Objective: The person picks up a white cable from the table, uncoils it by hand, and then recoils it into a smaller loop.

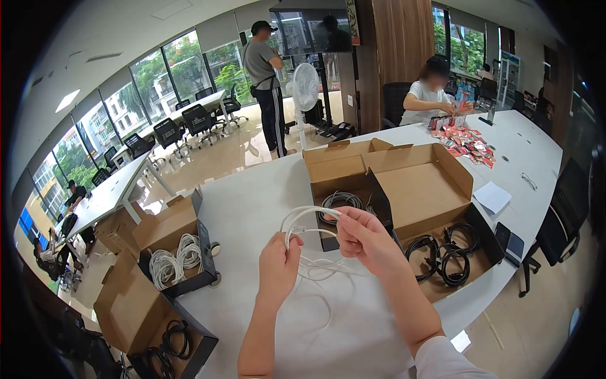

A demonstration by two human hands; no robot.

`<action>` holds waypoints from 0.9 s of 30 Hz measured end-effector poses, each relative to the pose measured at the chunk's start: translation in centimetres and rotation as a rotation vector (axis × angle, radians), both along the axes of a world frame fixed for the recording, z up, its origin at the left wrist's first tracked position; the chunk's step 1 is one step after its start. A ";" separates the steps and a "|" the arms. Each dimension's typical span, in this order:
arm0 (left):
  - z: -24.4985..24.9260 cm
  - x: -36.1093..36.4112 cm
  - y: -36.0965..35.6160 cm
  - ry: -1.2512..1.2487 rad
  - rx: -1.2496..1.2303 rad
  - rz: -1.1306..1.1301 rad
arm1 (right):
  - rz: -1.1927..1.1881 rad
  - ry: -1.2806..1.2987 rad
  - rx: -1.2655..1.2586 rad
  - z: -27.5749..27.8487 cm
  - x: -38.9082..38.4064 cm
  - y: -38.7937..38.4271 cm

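A white cable (307, 211) runs in loose loops between my two hands above the white table (252, 189). My left hand (278, 262) is closed around one side of the loops. On the other side, my right hand (363, 240) pinches the cable between thumb and fingers. More of the cable trails below in loose curves onto the tabletop. Just behind my right hand stands an open box (338, 151) with a coiled grey cable (341, 202). To its right, another open box (426, 180) holds several coiled black cables (456, 271).
At left, one open box (205, 252) holds white cable coils (175, 260), and a nearer one (120, 309) holds black cables (175, 338). A phone (502, 235), paper (493, 197) and glasses (529, 181) lie at right. A seated person (426, 98) handles red packets (470, 145).
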State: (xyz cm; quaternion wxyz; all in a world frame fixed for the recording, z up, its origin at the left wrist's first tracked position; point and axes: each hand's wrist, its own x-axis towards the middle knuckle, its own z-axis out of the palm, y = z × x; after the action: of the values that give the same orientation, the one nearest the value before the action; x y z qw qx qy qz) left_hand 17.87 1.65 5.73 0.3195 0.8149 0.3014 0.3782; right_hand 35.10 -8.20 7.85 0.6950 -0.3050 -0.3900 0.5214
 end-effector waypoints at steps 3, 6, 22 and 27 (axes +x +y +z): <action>0.5 0.2 -0.9 0.161 0.444 0.249 | -0.039 0.030 -0.027 -0.1 -0.4 -0.1; 0.6 0.3 -0.6 0.092 0.672 0.256 | -0.056 -0.010 -0.017 -0.1 -0.3 -0.3; -1.9 1.7 -1.3 -0.657 -0.323 -0.529 | -0.323 -0.103 0.028 0.3 -0.8 -0.4; -0.8 1.0 -1.4 -0.639 -0.626 -0.622 | -0.288 0.044 0.022 -0.1 -0.6 0.2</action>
State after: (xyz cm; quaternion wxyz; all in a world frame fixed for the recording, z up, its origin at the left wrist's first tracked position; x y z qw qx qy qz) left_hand 18.85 0.22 4.94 0.7194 0.5759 0.0324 0.3870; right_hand 34.51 -7.96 7.70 0.7742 -0.3389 -0.3327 0.4184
